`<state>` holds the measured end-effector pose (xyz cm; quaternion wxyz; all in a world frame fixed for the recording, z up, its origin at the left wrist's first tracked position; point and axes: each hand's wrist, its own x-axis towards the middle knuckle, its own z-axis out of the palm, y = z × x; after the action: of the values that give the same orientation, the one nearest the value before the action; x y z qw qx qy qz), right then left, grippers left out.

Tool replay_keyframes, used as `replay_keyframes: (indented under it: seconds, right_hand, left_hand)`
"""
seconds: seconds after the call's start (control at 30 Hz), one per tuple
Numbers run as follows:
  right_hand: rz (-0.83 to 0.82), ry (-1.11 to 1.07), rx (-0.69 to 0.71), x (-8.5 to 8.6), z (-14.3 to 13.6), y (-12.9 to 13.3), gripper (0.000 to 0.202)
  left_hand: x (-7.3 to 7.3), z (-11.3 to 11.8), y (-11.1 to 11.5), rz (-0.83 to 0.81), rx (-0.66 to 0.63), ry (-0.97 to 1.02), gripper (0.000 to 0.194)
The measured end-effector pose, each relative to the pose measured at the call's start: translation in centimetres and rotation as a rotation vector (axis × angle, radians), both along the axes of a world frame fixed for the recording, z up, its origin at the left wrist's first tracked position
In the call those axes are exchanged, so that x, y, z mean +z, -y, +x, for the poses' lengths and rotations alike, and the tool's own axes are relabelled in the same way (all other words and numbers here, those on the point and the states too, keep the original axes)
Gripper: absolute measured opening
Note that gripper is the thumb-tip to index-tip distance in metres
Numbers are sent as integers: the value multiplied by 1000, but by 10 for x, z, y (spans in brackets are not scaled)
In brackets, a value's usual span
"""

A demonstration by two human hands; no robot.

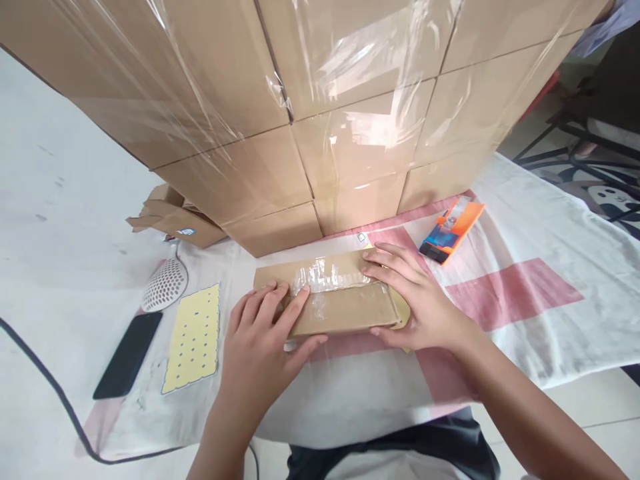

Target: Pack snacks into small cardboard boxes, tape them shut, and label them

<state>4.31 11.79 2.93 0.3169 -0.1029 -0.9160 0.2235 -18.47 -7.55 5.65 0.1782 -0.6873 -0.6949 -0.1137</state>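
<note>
1 small box on the cloth, before stacked boxes | left hand gripping its left end, right hand its right, thumbs at near edge | done: top folded down, clear tape along seam | remaining: cannot tell, hands hide parts

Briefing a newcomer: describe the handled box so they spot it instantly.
Find the plastic-wrapped carton stack. Before it lies a low, clear-taped box. Unlike the open box farther left, it has the left hand and right hand on it.
</note>
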Motion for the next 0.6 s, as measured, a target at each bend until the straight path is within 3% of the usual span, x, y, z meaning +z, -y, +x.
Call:
replay_keyframes:
  seconds: [0.5, 0.6]
  right_hand:
    - [104, 173, -77, 17, 3, 7, 76]
    - [81, 198, -63, 12, 10, 10, 80]
  left_hand:
    - [11, 9, -3, -64, 64, -60, 54]
    - [8, 11, -1, -40, 94, -58, 55]
